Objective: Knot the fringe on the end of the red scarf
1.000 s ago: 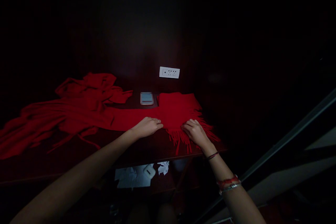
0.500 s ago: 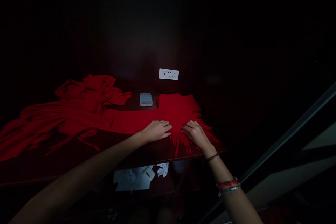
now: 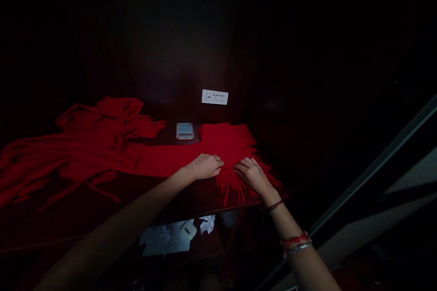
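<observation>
A red fringed scarf lies along the dark shelf, its right end doubled into a flat stack with loose tassels on the right and front. My left hand, with a ring on one finger, is closed on the scarf near the front edge of this stack. A short way to its right, my right hand pinches the cloth just above the front fringe. Its fingertips are partly hidden. Toward the left the scarf runs into a crumpled heap of red cloth.
Behind the scarf lies a small blurred-out phone-like object. A white socket plate is on the back wall. Below the shelf are paper sheets, a white earbud case and crumpled paper. A pale-edged dark frame slants at right.
The view has shifted slightly, so the scarf and socket sit further left. My left thumb and fingers have drawn together on the cloth. My right hand stays nearly in place.
</observation>
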Demonstrator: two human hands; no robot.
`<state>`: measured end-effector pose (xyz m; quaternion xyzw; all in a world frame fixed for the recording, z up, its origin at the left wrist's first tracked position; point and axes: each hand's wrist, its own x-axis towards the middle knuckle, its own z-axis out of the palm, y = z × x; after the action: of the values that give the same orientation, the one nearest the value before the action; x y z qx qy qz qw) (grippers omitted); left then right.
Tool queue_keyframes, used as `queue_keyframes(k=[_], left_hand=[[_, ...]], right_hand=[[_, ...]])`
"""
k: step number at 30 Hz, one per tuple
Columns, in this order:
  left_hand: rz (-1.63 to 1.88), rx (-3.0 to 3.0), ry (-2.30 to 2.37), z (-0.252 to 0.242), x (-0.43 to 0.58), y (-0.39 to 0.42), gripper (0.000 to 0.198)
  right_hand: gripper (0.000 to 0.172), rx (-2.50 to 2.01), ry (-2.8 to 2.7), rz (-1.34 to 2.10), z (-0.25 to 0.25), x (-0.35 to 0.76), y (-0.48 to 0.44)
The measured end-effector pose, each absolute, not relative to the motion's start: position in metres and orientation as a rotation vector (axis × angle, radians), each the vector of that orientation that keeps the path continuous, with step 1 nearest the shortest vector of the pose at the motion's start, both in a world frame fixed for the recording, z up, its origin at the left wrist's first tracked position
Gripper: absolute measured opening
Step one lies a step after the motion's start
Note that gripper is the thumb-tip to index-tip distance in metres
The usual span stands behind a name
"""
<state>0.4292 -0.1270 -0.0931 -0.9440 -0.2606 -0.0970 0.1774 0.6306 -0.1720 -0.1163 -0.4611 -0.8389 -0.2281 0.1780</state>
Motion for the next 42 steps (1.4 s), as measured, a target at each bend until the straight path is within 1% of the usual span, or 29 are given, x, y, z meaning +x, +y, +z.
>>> queue_keyframes(k=[5,12,17,22,29,31,36,42], left_hand=[[-0.322,-2.735,-0.693,-0.094,0.424,-0.125,0.020],[-0.353,-2.723,-0.730,-0.095,0.425,-0.127,0.018],[-0.328,-2.686,-0.689,-0.095,0.426,-0.131,0.023],[-0.313,-2.664,-0.732,-0.096,0.427,-0.133,0.017],[-0.346,-2.641,-0.844,-0.098,0.433,-0.133,0.016],[-0.346,-2.627,-0.858,-0.098,0.435,-0.134,0.015],[-0.386,-2.584,-0.887,-0.097,0.435,-0.136,0.016],[-0.334,-2.542,-0.794,-0.093,0.432,-0.136,0.013]], right_hand=[[0.020,-1.305,-2.402,-0.678,-0.114,0.630,-0.173],[0.018,-1.333,-2.435,-0.770,-0.110,0.628,-0.171],[0.020,-1.331,-2.426,-0.795,-0.110,0.630,-0.167],[0.024,-1.312,-2.436,-0.746,-0.109,0.634,-0.169],[0.014,-1.394,-2.373,-0.810,-0.112,0.636,-0.163],[0.013,-1.382,-2.362,-0.814,-0.112,0.637,-0.161],[0.018,-1.292,-2.364,-0.811,-0.112,0.641,-0.163],[0.026,-1.270,-2.372,-0.798,-0.108,0.639,-0.174]])
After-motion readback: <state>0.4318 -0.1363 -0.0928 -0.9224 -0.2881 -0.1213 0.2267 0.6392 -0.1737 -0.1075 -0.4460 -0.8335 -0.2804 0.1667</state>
